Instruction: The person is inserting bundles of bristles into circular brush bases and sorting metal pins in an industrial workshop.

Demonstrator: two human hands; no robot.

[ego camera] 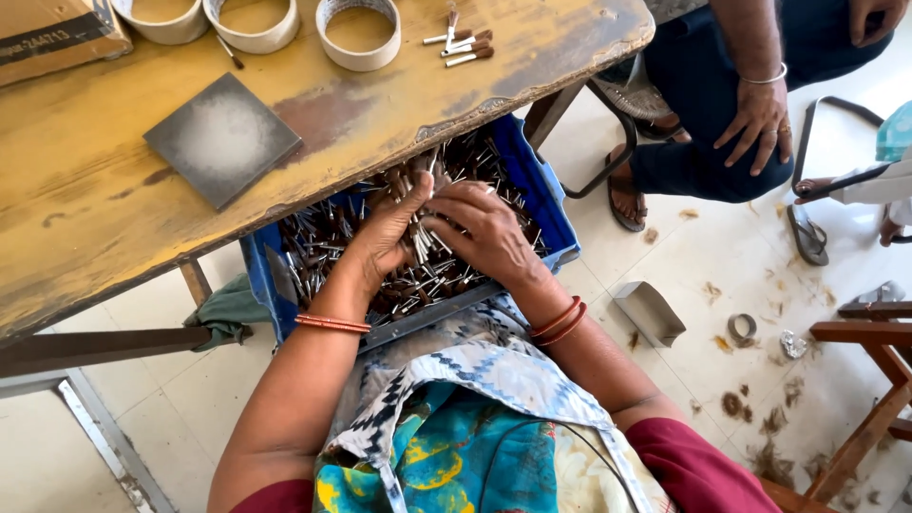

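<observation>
My worn yellow desk (85,218) fills the frame from nine to twelve o'clock, its top scuffed to bare patches. On it lie a dark square tile (222,139) at about eleven, three tape rings (358,33) along the top edge at twelve, and a few small brown-tipped pins (461,46) laid loose beside them. At ten o'clock sits the corner of a cardboard box (52,33).

Below the desk's edge, at centre frame, a blue plastic crate (556,223) rests on my lap, heaped with small metal-shanked pieces with brown heads (323,237), hundreds of them lying every way. They look stiff, light singly but heavy as a heap, smooth on the shank and likely to slide or prick; I judge the shank the place to pinch one, or a bundle gathered lengthwise.

My left hand (385,233) is sunk into the heap just left of centre, fingers curled loosely around a cluster of the pieces, thumb raised. My right hand (484,233) lies just beside it, touching it, fingers bent down over the same cluster. Both are half-closed, pressed together on the bundle; how firm the grip is I cannot tell.

At two o'clock another person's hand (760,119) rests on a knee. The tiled floor (703,275) at four o'clock carries brown scraps
</observation>
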